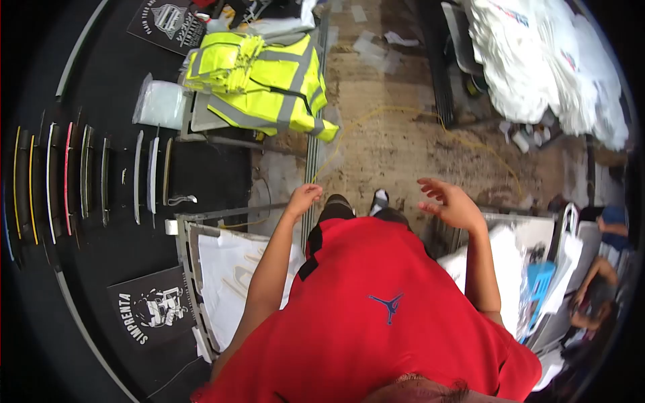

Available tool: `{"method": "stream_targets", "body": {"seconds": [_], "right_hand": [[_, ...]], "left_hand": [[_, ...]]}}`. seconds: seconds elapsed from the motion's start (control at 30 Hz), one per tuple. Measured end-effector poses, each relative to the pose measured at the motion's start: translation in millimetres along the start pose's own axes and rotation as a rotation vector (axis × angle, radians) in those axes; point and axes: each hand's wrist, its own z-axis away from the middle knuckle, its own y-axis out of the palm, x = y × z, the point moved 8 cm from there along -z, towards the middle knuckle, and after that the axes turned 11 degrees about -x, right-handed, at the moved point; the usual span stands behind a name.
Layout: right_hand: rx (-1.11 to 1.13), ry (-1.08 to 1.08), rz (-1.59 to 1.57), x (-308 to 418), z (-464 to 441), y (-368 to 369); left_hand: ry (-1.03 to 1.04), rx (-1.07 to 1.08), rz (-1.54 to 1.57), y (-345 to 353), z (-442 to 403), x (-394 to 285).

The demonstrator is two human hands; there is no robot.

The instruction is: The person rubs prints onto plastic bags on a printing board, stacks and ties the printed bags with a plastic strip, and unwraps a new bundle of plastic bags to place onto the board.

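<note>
My left hand (306, 200) hangs in the air left of my body, its fingers curled in and nothing visible in them. Across from it, my right hand (453, 205) is raised with its fingers apart and holds nothing. Neither hand touches anything. Ahead of my left hand lies a heap of yellow hi-vis vests (295, 80) with grey bands, a folded stack (225, 62) on top. A printing frame or platen with a white printed sheet (232, 272) stands near my left forearm. White fabric (500, 258) lies near my right forearm.
A clear-wrapped white packet (161, 104) sits beside the vests. A large pile of white garments (524, 67) is at the far right. A yellow cable (403, 108) crosses the worn floor (383, 148). A blue plastic item (539, 279) and another person (594, 289) are at right.
</note>
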Motion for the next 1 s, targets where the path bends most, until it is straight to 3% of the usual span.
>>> {"method": "stream_targets", "body": {"seconds": [0.17,0.23,0.33,0.4,0.43,0.47,0.5,0.53,0.57,0.63,0.73,0.77,0.8,0.87,0.97,1.0], "right_hand": [[-0.051,0.032,-0.276,-20.7,-105.0,-43.8],[-0.097,0.144,-0.398,-65.5,-147.9,-45.0],[-0.231,0.334,-0.291,-170.2,-191.2,-32.8],[-0.163,0.552,-0.200,-245.3,-198.4,-11.2],[-0.262,0.687,-0.349,-275.3,-191.0,4.1],[-0.263,0.630,-0.307,-300.6,-188.3,16.2],[-0.088,0.623,-0.007,-327.3,-174.3,34.0],[0.060,0.450,0.220,-362.5,-157.9,59.6],[0.347,0.262,0.544,-493.9,-115.6,106.0],[0.062,0.588,-0.050,-386.0,-101.7,78.0],[-0.249,0.632,-0.596,-215.2,-138.3,45.6],[-0.202,0.794,-0.558,-247.3,-142.2,49.7],[-0.153,0.951,-0.522,-277.9,-144.5,58.8],[-0.341,1.076,-0.462,-222.1,-191.7,19.9],[-0.418,1.047,-0.568,-226.5,-226.1,14.2],[-0.460,1.009,-0.552,-208.7,-245.5,8.4]], "left_hand": [[0.151,-0.050,0.186,-3.7,-92.5,-121.1],[0.171,-0.041,0.194,-11.8,-135.2,-178.3],[0.284,-0.066,0.343,-40.4,-224.7,-270.0],[0.357,-0.132,0.395,-73.8,-291.7,-334.9],[0.381,-0.170,0.407,-95.1,-323.6,-373.7],[0.377,-0.253,0.398,-120.9,-366.6,-400.1],[0.364,-0.335,0.386,-146.9,-413.6,-416.0],[0.387,-0.465,0.295,-176.2,-462.8,-428.8],[0.412,-0.597,0.205,-204.8,-500.0,-446.8],[0.336,-0.977,-0.256,-256.5,-543.3,-472.8],[-0.025,-1.074,-0.320,-300.8,-590.0,-475.5],[-0.115,-1.100,-0.344,-311.2,-594.3,-475.1],[-0.071,-1.118,-0.464,-316.3,-589.7,-489.7],[0.059,-1.051,-0.617,-329.6,-627.5,-489.2],[0.183,-0.880,-0.750,-341.3,-683.8,-469.6],[0.244,-0.918,-0.701,-332.0,-690.1,-458.4]]}}
